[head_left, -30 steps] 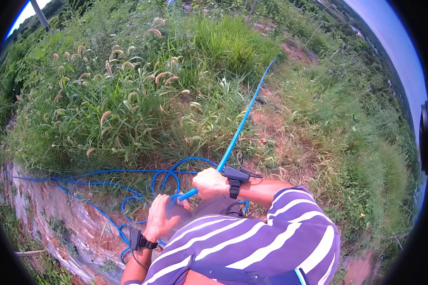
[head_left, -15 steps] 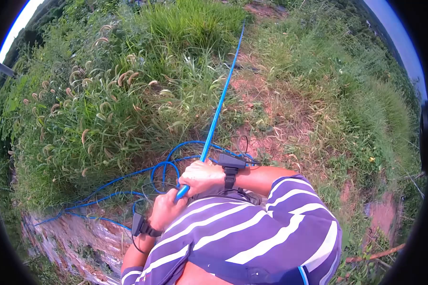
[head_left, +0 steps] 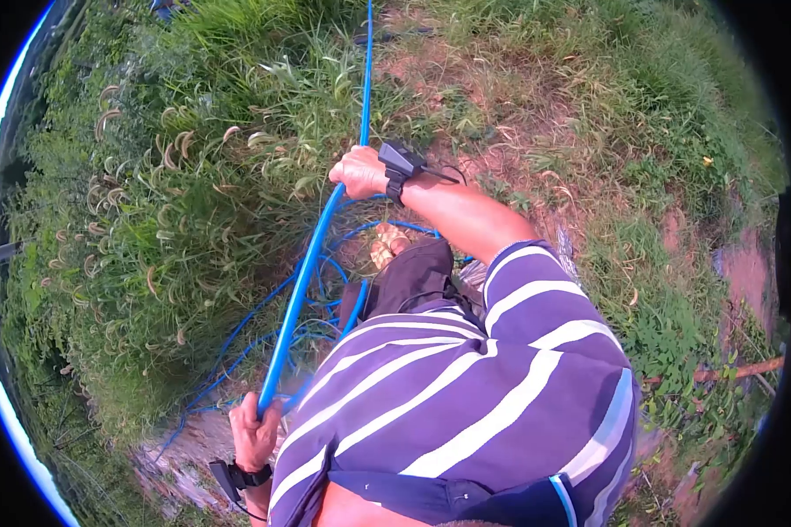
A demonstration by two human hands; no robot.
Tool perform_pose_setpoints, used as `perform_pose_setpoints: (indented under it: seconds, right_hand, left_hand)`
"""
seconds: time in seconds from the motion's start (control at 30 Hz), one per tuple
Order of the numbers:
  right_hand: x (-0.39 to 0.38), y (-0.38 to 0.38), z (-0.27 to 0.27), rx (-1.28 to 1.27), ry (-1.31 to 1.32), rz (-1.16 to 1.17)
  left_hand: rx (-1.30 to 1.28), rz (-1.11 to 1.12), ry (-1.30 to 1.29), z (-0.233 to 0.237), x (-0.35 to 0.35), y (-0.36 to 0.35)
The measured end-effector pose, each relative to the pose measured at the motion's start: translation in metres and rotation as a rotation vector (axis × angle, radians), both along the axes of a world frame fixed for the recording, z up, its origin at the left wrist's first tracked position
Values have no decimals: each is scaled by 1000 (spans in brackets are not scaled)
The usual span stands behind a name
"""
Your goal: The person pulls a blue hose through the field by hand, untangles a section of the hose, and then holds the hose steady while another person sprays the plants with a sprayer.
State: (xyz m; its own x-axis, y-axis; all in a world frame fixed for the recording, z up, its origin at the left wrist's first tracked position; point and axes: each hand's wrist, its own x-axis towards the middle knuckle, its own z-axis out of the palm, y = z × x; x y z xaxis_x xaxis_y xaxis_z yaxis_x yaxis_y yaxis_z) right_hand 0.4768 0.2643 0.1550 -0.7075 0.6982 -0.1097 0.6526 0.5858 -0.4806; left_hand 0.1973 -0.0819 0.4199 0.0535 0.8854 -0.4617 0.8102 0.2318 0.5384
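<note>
A blue hose (head_left: 299, 294) runs taut from the top of the view down to my waist. My right hand (head_left: 360, 171) is wrapped round it out in front of me, with the arm stretched forward. Lower down, beside my left hip, the fingers of my left hand (head_left: 253, 435) are closed on the same hose. Loose coils of blue hose (head_left: 222, 369) lie on the ground by my legs. Each wrist carries a strap with a dark box, one being the right wrist device (head_left: 402, 161).
Tall grass with seed heads (head_left: 167, 193) grows thickly on the left. A path of reddish soil and short grass (head_left: 501, 114) leads away ahead. Crinkled plastic sheeting (head_left: 180, 461) lies low on the left, and a brown stick (head_left: 738, 369) lies on the right.
My hands have moved from close together at my waist to far apart along the hose, the right forward and the left down and back. My view has tilted down, showing a foot.
</note>
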Motion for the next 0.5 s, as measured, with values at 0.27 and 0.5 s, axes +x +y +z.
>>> perform_pose_setpoints:
  seconds: [0.27, 0.5]
  right_hand:
    - [-31, -60, 134, 12, 84, 49]
    - [-41, -123, 204, -60, -78, 205]
  left_hand:
    - [158, 281, 101, -96, -51, 9]
    - [190, -199, -391, -96, 47, 107]
